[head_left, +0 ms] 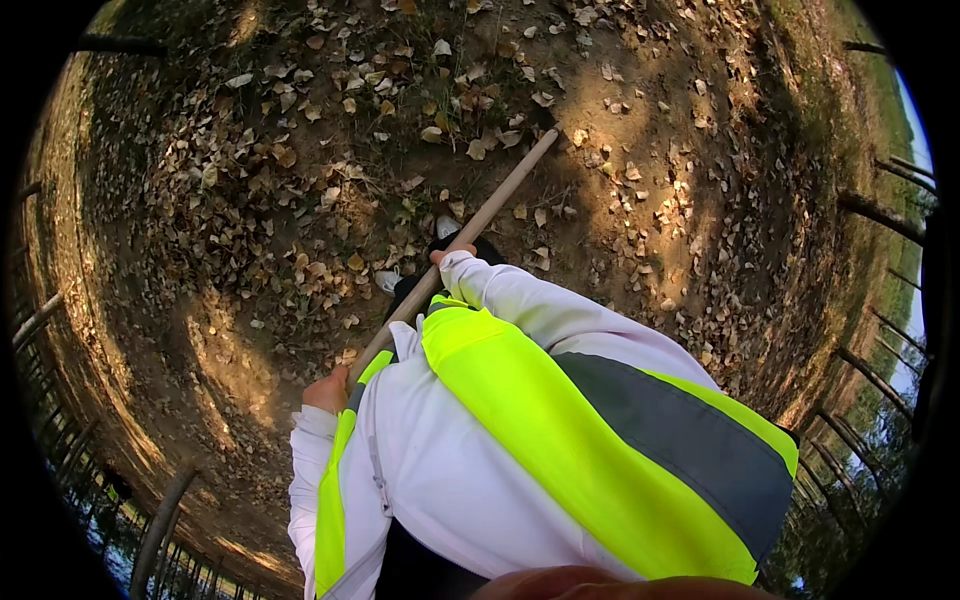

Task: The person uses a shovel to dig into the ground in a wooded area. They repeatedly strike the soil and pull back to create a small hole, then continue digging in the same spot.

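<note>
Pole (500, 198) of wood slants in front of the vest (500, 410), its long axis running from the vest's left side forward and rightward, tip pointing away; left hand (326, 390) and right hand (455, 256) each wrap their grip round it. Leaf-strewn soil (590, 100) spreads ahead of the vest, tree trunks (882, 216) well off to either side.

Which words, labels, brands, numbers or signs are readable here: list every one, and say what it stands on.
None can be read.
Wooden pole: no lettering visible.
Yellow and grey vest: no lettering visible.
White jacket: no lettering visible.
Pale shoes: too small to tell whether they carry any.
</note>
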Motion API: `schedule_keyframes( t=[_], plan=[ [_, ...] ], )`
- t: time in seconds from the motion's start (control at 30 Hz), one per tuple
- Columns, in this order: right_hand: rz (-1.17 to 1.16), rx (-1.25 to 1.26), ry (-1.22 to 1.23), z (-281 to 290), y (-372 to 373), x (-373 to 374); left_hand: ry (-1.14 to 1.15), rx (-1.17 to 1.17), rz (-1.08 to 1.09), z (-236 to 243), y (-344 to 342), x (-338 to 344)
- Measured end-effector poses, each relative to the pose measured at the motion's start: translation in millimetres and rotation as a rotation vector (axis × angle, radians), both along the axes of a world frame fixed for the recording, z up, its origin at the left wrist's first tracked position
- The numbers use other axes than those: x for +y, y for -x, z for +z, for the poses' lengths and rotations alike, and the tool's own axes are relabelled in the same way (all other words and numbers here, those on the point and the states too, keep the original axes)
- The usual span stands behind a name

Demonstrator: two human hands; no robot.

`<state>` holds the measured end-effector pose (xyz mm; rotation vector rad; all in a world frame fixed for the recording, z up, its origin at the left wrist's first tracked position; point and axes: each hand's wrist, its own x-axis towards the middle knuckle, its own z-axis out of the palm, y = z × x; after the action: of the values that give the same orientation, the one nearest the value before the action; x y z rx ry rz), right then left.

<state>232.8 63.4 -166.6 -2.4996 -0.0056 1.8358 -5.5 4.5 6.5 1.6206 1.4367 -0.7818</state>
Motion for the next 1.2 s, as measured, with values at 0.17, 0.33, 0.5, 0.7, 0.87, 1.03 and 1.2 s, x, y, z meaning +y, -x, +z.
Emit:
schedule_keyframes(
  t=[0.17,0.33,0.5,0.7,0.87,1.03,1.2],
  plan=[
    [-0.066,-0.157,-0.063,-11.0,-19.2,9.8,-0.065,-0.050,0.000,-28.1,-15.7,4.8],
    [-0.276,-0.249,-0.079,-1.4,-67.7,50.7,-0.064,-0.185,0.062,-63.6,-64.1,27.3],
    [-0.257,-0.270,-0.022,-23.9,-68.0,68.1,-0.071,-0.298,0.113,-61.7,-71.4,33.2],
    [-0.064,-0.255,0.028,-40.9,-16.6,23.8,-0.002,-0.045,0.069,-33.6,-30.2,3.5],
    [-0.116,-0.194,-0.057,-33.4,-19.6,4.5,-0.011,-0.061,0.050,-27.5,-26.9,0.0],
    [-0.202,-0.290,-0.108,-32.5,-51.0,28.9,-0.077,-0.055,-0.005,-47.0,-55.3,16.8],
    [-0.196,-0.297,-0.017,-27.3,-66.8,61.0,-0.117,-0.148,0.021,-44.1,-81.1,34.4]
  ],
)
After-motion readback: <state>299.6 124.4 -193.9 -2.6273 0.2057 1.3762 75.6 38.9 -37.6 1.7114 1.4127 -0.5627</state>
